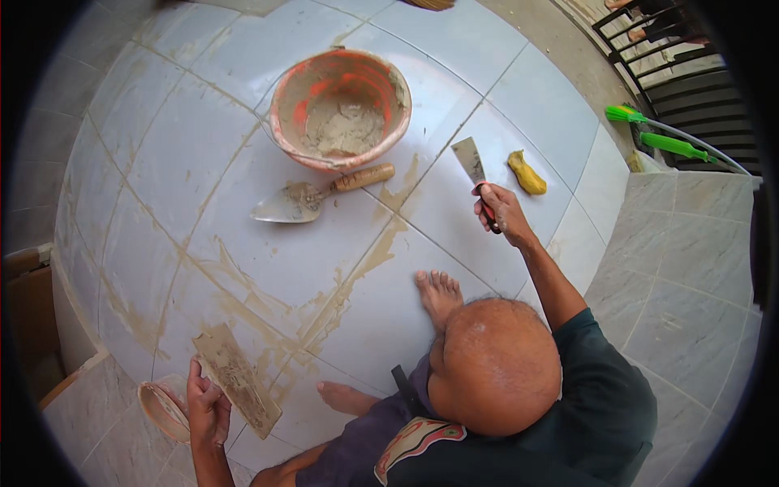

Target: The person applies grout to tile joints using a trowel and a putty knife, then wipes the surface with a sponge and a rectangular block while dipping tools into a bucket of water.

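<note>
My left hand [208,403], low on the left, grips a flat rectangular board [237,380] caked with grey-brown mortar. Raised to the right, my right hand [505,213] is closed around the black and red handle of a putty knife [471,162]; its broad metal blade is smeared and points up and away. Ahead stands an orange bucket [280,105] with wet grey mortar [345,128] inside. A pointed trowel [296,203] with a wooden handle lies flat in front of it, mortar on its blade. Beige smears run along the joints of the pale floor tiles [268,252].
A crumpled yellow thing [527,173] lies right of the putty knife. Beside my left hand is a small pinkish tub [165,412], partly hidden. A green-headed brush [625,114] and a green handle [673,146] lie by a black gate [690,89]; part of a person shows beyond it.
</note>
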Demonstrator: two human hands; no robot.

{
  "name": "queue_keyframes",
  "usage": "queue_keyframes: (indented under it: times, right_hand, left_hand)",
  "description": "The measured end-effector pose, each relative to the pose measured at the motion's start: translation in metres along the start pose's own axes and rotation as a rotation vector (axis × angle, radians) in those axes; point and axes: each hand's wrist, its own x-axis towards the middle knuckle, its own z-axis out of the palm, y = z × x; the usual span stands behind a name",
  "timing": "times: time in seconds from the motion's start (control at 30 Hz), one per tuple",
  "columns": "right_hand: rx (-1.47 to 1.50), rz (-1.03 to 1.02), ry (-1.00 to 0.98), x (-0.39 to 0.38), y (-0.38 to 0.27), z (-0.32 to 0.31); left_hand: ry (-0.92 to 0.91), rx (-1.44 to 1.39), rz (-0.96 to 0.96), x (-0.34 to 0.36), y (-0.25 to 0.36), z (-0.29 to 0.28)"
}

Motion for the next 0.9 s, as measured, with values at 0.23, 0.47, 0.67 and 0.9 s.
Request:
queue_keyframes:
  times: [0.23,0.47,0.67,0.9]
  right_hand:
    - [-0.462,-0.647,0.082,0.060,-0.169,-0.009]
    - [-1.182,-1.017,-0.226,0.120,-0.237,0.119]
    - [-0.844,-1.040,-0.608,0.054,-0.301,0.228]
    - [-0.783,-1.319,-1.388,-0.112,-0.216,0.554]
  left_hand:
    - [0.000,0.011,0.020,-0.008,0.035,0.084]
    - [0.188,-0.054,0.045,-0.046,0.030,0.048]
    - [0.489,-0.220,0.352,-0.107,0.012,-0.037]
    - [0.679,-0.926,0.640,-0.149,-0.217,-0.135]
